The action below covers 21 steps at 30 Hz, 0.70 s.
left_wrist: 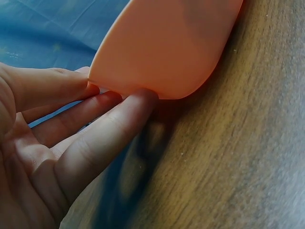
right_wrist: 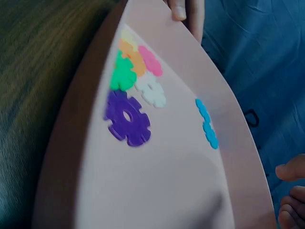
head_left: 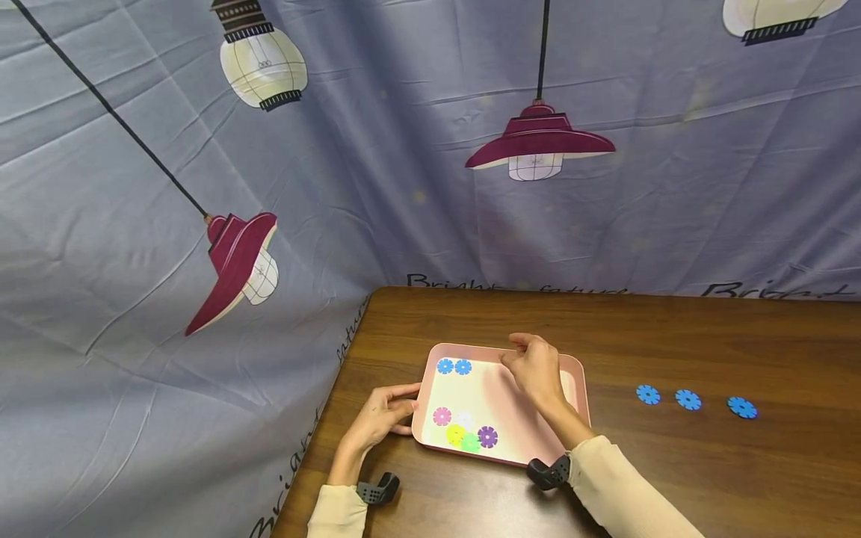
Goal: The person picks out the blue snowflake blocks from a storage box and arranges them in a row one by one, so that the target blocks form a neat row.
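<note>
The pink tray (head_left: 487,400) sits flat on the bench (head_left: 673,478) in front of you, its raised walls around a pale floor. In its far-left corner two blue notched discs (head_left: 463,367) lie side by side; along the near-left part you have a pink disc (head_left: 442,416), a white disc (head_left: 465,420), a yellow disc (head_left: 455,435), a green disc (head_left: 470,442) and a purple disc (head_left: 487,436) — a loose cluster, the green one touching the yellow. Your left hand (head_left: 380,415) pinches the tray's left edge, thumb against the outer wall and fingers at the rim. Your right hand (head_left: 534,368) is over the far side of the tray, right of the blue pair, thumb and forefinger parted with nothing visible between them. To the right of the tray, well apart from it, three more blue discs (head_left: 688,400) lie in a spaced row on the wood. Each of your wrists carries a dark wrist camera (head_left: 548,474) beside a cream sleeve (head_left: 619,486). Behind the bench and along its left side hangs a grey-blue curtain (head_left: 403,149) — printed with maroon lamps (head_left: 538,138), bulbs and black lettering.
</note>
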Each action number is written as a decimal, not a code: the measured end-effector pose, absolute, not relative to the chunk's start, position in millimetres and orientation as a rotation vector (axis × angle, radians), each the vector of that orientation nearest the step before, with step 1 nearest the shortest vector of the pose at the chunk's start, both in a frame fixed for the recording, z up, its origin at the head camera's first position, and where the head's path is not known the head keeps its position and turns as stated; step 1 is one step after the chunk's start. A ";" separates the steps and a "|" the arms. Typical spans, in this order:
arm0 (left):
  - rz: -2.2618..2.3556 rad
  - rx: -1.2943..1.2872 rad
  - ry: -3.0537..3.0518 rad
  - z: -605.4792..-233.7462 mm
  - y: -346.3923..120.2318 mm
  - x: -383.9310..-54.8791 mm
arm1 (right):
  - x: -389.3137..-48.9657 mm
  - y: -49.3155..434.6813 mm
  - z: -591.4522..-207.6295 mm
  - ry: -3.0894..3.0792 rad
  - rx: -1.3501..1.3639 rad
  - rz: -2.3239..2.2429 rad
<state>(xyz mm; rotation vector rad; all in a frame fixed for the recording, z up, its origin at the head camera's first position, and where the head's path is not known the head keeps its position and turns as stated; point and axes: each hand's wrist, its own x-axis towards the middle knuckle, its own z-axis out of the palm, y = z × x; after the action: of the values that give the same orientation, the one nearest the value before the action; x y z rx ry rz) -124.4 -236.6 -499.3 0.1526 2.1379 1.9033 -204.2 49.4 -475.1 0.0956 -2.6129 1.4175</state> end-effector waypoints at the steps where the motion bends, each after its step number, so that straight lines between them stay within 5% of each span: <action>1: 1.903 0.151 2.139 -499.5 -236.6 -124.5 | -203.8 47.6 -475.8 -2.614 0.097 1.424; 21: 1.915 0.153 2.122 -498.7 -237.3 -123.7 | -193.9 14.3 -483.7 -2.612 0.178 1.412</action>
<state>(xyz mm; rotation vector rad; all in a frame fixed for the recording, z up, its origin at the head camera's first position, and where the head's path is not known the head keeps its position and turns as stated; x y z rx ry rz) -123.7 -237.3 -498.7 0.1535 2.1217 1.9152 -193.9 14.3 -483.7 0.1780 -2.6122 1.4123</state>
